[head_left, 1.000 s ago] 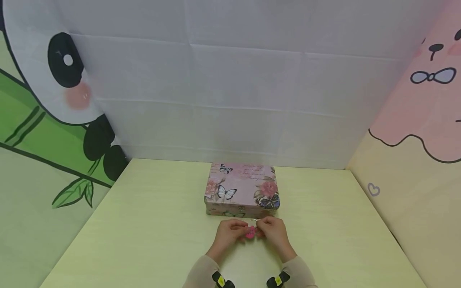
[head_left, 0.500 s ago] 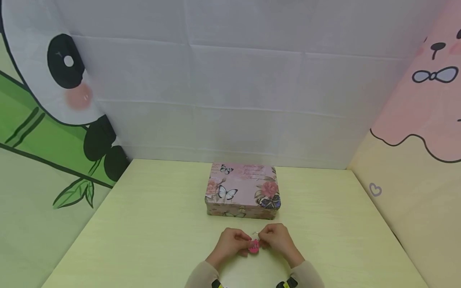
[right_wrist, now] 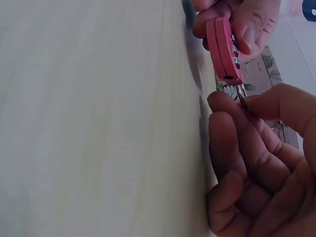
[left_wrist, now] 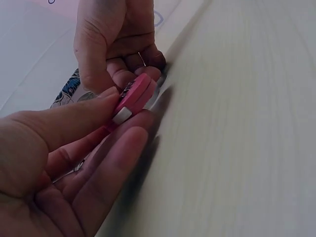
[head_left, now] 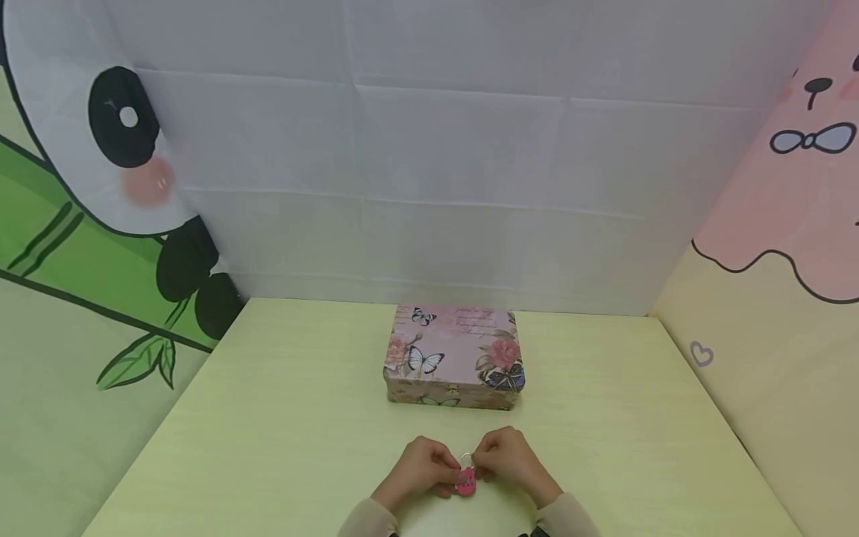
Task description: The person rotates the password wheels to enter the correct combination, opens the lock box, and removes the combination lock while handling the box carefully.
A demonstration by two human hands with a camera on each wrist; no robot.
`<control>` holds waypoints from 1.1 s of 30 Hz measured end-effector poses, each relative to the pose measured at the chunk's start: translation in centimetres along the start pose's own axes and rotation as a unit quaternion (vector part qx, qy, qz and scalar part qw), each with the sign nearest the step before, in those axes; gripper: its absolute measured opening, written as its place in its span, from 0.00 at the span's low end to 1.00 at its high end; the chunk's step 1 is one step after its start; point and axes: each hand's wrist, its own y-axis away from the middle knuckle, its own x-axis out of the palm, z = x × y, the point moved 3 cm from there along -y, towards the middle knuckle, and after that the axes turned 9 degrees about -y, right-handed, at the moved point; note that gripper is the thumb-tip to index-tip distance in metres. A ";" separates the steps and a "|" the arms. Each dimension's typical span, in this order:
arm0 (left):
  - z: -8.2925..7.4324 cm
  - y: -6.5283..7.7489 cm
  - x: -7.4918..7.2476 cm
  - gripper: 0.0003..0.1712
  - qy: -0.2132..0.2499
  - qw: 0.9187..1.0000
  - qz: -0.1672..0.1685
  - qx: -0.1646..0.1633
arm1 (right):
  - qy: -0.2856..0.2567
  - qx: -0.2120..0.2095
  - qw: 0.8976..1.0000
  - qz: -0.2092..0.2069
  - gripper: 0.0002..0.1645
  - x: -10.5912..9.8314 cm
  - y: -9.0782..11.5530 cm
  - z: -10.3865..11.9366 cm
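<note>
A small pink combination padlock (head_left: 466, 485) with number dials along its edge is held just in front of the box. My left hand (head_left: 419, 468) pinches the lock's body between thumb and fingers. With thumb and forefinger, my right hand (head_left: 513, 458) pinches the metal shackle (right_wrist: 241, 93); its other fingers are loosely bent. Seen in the left wrist view, the pink body (left_wrist: 136, 95) lies edge-on near the left thumb tip. The right wrist view shows the dials on the lock body (right_wrist: 224, 49). Part of the shackle is hidden by the right fingertips.
A pink tin box (head_left: 456, 347) with butterflies and roses, lid down and a small clasp in front, stands beyond the hands on the pale wooden table (head_left: 268, 418). A white cloth (head_left: 429, 164) hangs behind, and printed panels flank both sides.
Both hands have drawn back from the box toward the person, carrying the padlock with them. The box has stayed in place.
</note>
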 end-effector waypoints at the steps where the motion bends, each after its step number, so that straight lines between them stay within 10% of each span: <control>1: 0.0 0.1 0.0 0.06 -0.001 1.000 0.002 -0.001 | 0.001 -0.001 1.000 0.006 0.07 0.1 0.1 0.0; 33: -0.3 1.3 0.4 0.11 -0.119 0.992 -0.048 0.007 | 0.125 -0.052 0.991 0.007 0.09 1.6 -0.3 0.8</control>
